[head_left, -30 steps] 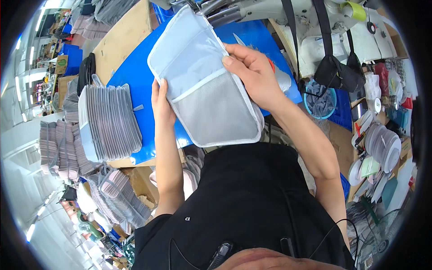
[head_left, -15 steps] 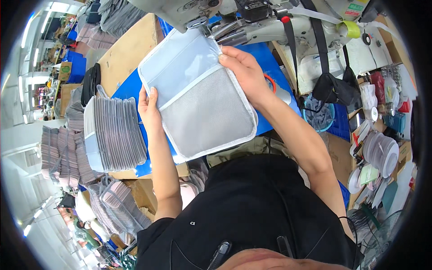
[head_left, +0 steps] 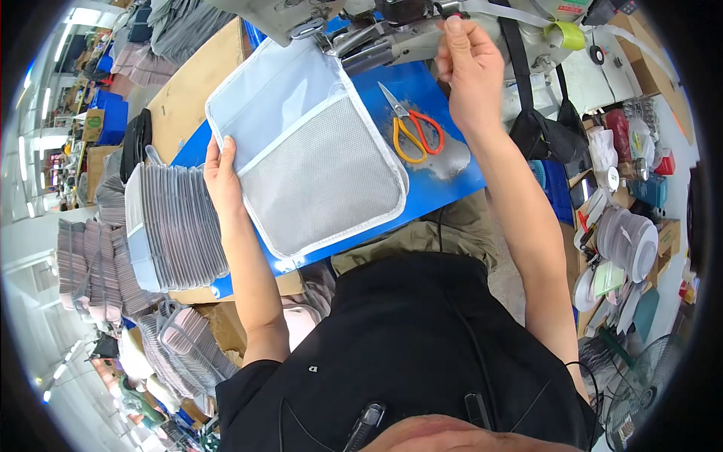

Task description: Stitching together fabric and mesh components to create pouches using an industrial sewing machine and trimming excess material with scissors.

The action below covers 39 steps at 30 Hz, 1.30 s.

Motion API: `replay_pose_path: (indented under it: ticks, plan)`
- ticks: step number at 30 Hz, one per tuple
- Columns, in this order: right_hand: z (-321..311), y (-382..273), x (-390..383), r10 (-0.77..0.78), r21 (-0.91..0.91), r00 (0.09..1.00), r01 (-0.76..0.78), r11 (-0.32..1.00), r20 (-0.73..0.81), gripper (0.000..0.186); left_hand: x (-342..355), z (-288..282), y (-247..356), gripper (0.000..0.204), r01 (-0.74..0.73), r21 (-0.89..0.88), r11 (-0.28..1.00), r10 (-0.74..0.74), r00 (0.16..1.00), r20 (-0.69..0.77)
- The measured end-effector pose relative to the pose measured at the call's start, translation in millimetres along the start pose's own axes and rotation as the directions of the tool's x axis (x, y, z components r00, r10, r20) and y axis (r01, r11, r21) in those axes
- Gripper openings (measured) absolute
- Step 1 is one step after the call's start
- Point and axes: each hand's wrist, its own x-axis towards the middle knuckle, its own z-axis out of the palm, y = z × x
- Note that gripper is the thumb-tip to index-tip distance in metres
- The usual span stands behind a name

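Note:
My left hand [head_left: 224, 177] grips the left edge of a flat pale-grey fabric panel [head_left: 301, 181], thumb on top. The panel has a mesh pocket across its lower part, a smooth bluish upper part and white bound edges. Its top corner lies at the needle area of a sewing machine [head_left: 376, 49]. My right hand [head_left: 474, 71] is raised beside the machine, fingertips pinched on a small red knob [head_left: 454, 15]. Scissors [head_left: 413, 132] with one orange-red and one yellow handle lie right of the panel on the blue tabletop [head_left: 452, 184].
A stack of similar panels [head_left: 181, 226] stands left of the work. Tied bundles [head_left: 94, 264] are piled farther left. Black straps with a pouch [head_left: 546, 135] hang at the right, near a shelf side crowded with white tape rolls [head_left: 629, 241]. A fan [head_left: 651, 384] stands lower right.
My right hand has let go of the panel's upper right edge and moved up and right to the red knob. The scissors, mostly covered before, now show fully. My left hand still holds the panel.

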Motion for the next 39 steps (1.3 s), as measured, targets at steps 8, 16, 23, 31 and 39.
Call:
replay_pose_path:
  ticks: [8, 16, 23, 31, 39]
  plan:
    - [15, -16, -100, 0.263, -0.413, 0.915, -0.121, 0.903, 0.307, 0.027, -15, 5, 10, 0.050, 0.093, -0.206, 0.974, -0.080, 0.994, 0.070]
    - [5, -22, -116, 0.304, -0.552, 0.878, -0.056, 0.832, 0.369, 0.039, -84, 13, 18, 0.067, 0.156, -0.076, 0.985, -0.155, 0.988, 0.014]
    - [3, -2, -129, 0.389, 0.034, 0.841, -0.432, 0.901, 0.376, 0.040, -100, -1, 18, 0.073, 0.090, -0.054, 0.995, -0.085, 0.993, 0.082]
    - [23, 14, -113, 0.438, 0.407, 0.783, -0.610, 0.680, 0.441, 0.042, -70, -5, 19, 0.069, 0.042, -0.098, 0.994, -0.036, 0.997, 0.068]
    - [50, 36, -65, 0.455, 0.344, 0.798, -0.588, 0.732, 0.396, 0.034, -12, 9, 33, 0.051, -0.013, -0.022, 1.000, 0.014, 0.998, 0.056]
